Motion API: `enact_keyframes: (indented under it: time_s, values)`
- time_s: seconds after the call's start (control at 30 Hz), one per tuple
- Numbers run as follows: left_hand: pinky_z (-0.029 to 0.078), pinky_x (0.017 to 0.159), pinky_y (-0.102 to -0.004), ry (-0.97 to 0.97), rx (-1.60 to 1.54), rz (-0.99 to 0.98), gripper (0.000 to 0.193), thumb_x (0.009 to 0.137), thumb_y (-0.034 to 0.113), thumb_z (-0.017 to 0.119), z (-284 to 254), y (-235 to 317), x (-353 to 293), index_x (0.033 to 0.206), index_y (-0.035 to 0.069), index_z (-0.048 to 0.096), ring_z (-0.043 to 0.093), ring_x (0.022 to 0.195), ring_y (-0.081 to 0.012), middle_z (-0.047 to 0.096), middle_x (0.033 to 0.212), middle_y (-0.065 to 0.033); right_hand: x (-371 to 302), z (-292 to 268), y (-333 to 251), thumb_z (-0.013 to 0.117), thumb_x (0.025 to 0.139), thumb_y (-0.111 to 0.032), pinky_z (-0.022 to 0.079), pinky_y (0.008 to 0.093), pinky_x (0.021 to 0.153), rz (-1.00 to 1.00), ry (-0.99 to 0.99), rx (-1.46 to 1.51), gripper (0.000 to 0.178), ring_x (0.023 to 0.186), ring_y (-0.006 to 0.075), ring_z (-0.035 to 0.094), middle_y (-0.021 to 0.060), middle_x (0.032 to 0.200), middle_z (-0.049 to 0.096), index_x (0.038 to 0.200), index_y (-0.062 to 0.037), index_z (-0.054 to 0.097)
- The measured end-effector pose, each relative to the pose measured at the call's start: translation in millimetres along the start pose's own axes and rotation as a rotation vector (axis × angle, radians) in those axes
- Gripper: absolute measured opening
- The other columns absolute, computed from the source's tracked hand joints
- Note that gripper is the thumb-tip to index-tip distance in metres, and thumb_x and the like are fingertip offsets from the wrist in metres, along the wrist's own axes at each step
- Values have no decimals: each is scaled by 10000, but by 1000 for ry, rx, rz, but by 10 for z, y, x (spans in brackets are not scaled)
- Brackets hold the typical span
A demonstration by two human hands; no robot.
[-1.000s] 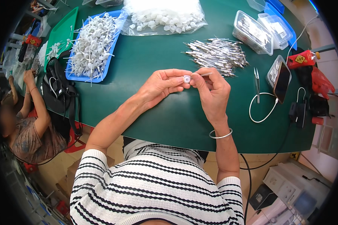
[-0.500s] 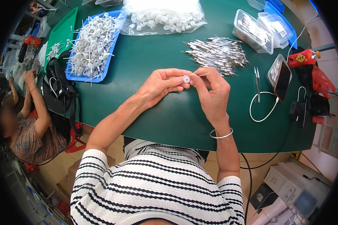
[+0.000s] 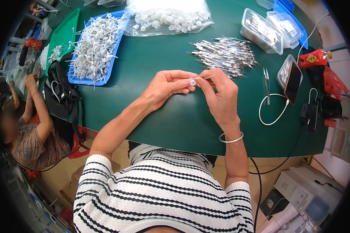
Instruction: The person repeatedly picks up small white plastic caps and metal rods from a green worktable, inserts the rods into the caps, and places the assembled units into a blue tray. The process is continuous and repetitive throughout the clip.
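Note:
Between the thumb and fingers of my left hand [image 3: 170,86] is a small white plastic cap [image 3: 192,82]. Right against it, my right hand [image 3: 219,93] pinches a thin pale rod [image 3: 209,77], mostly covered by the fingers. The fingertips of both hands meet at the cap; whether the rod's end sits inside it I cannot tell. Just beyond my right hand lies a loose pile of thin metal-and-white rods [image 3: 223,56]. A blue tray [image 3: 112,66] at the left is heaped with white caps that have rods sticking out.
A clear bag of white caps [image 3: 171,21] lies at the back. On the right are tweezers [image 3: 266,86], a phone [image 3: 293,83] on a white cable and clear boxes of rods [image 3: 261,32]. A black backpack [image 3: 60,95] and a green tray [image 3: 62,33] stand left, near another person [image 3: 37,132].
My right hand has shifted very slightly, and less of the rod shows above its fingers. The left hand holds the cap in nearly the same place.

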State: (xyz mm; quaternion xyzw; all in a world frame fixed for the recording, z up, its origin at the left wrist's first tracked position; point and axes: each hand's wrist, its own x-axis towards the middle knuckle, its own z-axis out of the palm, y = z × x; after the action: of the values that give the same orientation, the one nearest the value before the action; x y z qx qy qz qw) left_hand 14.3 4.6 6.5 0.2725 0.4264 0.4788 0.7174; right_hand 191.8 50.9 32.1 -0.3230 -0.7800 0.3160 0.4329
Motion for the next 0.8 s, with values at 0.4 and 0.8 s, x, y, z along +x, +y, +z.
enact_keyframes:
  time_s: [0.4, 0.8]
  values:
    - [543, 807, -226, -7, -53, -28, 299, 892, 98, 634, -10, -15, 1, 1150, -50, 605, 655, 890, -136, 672, 1020, -98, -14, 14, 15, 693, 788, -1, 467, 298, 534, 57, -4, 105, 93, 610, 194, 588, 91, 760, 613, 832, -3, 612]
    - [551, 794, -230, 23, 1, -10, 298, 885, 88, 641, 0, 2, -10, 1146, -52, 605, 665, 891, -147, 675, 1015, -110, -2, 1, 16, 698, 774, 2, 479, 299, 555, -25, -7, 46, 96, 632, 203, 602, 84, 770, 623, 840, -12, 630]
